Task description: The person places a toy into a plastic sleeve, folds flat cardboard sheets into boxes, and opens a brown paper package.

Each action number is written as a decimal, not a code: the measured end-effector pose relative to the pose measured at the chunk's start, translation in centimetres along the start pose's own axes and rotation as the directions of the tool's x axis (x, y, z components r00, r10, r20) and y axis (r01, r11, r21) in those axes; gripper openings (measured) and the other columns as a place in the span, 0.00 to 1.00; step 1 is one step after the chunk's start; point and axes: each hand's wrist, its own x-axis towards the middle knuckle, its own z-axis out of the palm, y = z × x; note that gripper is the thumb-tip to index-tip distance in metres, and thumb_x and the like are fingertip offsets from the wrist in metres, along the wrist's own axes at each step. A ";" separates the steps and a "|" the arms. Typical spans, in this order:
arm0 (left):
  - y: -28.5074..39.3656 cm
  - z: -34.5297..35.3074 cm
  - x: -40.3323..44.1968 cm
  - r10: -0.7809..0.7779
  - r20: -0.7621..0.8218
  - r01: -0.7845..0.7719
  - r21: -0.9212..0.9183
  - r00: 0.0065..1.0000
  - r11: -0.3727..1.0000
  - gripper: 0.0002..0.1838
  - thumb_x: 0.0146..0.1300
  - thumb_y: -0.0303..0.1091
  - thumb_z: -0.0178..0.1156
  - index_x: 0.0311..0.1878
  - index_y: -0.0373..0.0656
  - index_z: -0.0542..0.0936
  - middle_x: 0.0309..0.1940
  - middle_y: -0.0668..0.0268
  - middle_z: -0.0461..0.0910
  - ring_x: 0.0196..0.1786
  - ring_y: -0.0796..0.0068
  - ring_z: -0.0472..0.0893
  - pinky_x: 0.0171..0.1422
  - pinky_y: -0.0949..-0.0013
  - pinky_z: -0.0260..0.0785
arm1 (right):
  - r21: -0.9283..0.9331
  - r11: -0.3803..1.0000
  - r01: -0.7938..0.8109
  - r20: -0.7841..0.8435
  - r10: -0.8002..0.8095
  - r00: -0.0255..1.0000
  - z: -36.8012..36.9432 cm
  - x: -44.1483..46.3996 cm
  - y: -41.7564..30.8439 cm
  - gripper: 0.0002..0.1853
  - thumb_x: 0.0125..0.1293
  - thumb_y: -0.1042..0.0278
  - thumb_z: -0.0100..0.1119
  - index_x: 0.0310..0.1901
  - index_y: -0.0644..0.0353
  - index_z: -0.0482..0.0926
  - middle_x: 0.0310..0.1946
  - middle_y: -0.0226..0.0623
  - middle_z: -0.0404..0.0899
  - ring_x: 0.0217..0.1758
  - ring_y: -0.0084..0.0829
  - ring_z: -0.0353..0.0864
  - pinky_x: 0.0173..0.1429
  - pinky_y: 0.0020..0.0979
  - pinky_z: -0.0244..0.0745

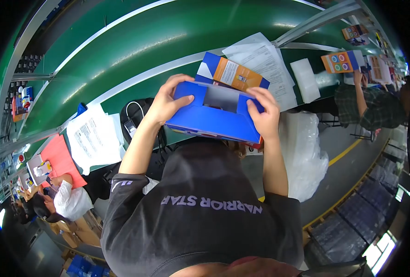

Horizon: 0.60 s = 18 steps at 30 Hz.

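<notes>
A blue cardboard box (209, 121) is held up in front of my chest, its top partly open with a pale inside (221, 99) showing through a gap between the flaps. My left hand (169, 100) grips the box's left end, the thumb lying on the corner flap. At the right end my right hand (264, 111) is closed on the other corner, with its thumb bent over the flap. Just beyond lies an orange, white and blue printed box (232, 73) on the green bench (168, 60). What is inside the held box cannot be made out.
Printed sheets (262, 60) and a white foam pad (305, 79) lie to the right. More papers (94, 138) and a black bag (135, 121) sit at left. Clear plastic wrap (302, 157) hangs beside my right arm. People work at both sides (369, 104).
</notes>
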 end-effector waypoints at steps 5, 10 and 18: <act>-2.9 -0.3 0.8 -0.069 -0.015 0.065 -0.161 0.998 0.985 0.09 0.56 0.25 0.63 0.41 0.40 0.78 0.53 0.63 0.71 0.58 0.72 0.70 0.63 0.74 0.58 | 0.242 0.970 -0.036 0.082 0.017 0.996 0.9 -0.6 4.0 0.12 0.60 0.67 0.59 0.40 0.66 0.84 0.44 0.39 0.83 0.51 0.35 0.78 0.57 0.32 0.69; -2.2 1.2 1.0 -0.034 -0.073 0.028 -0.077 0.997 0.997 0.20 0.56 0.33 0.69 0.50 0.40 0.74 0.50 0.64 0.72 0.56 0.75 0.70 0.62 0.71 0.61 | 0.327 0.935 -0.138 0.132 0.099 0.986 0.0 -1.2 4.2 0.10 0.56 0.72 0.60 0.37 0.67 0.85 0.46 0.42 0.82 0.53 0.36 0.77 0.59 0.32 0.68; 1.7 -1.7 -1.5 0.141 -0.071 -0.125 0.186 0.988 0.974 0.20 0.48 0.28 0.69 0.46 0.37 0.81 0.49 0.59 0.73 0.54 0.67 0.73 0.60 0.69 0.63 | 0.178 0.969 0.172 0.117 -0.194 0.974 0.1 1.6 -0.2 0.16 0.45 0.72 0.66 0.40 0.62 0.83 0.51 0.41 0.78 0.57 0.39 0.73 0.62 0.38 0.66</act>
